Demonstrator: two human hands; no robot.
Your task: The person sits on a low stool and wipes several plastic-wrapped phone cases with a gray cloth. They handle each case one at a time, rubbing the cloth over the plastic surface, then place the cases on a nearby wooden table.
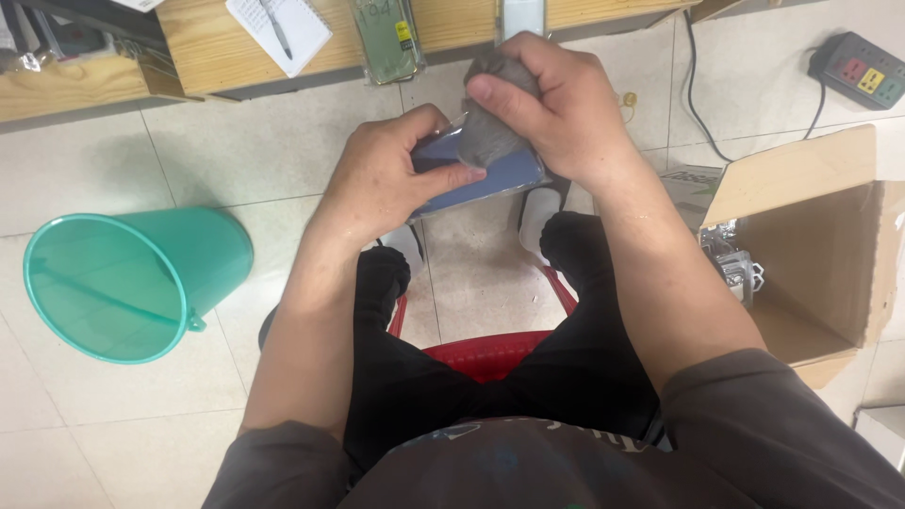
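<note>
Blue-grey, the flat phone case [490,174] sits above your knees, pinched at its 9 o'clock edge by your left hand [382,179], thumb curled on top. Your right hand [556,104] is closed round a grey cloth [490,127], pressing at the case's 12 o'clock end. Push too hard and that edge-only pinch could slip, dropping the case to the tiled floor [236,151] between your feet.
</note>
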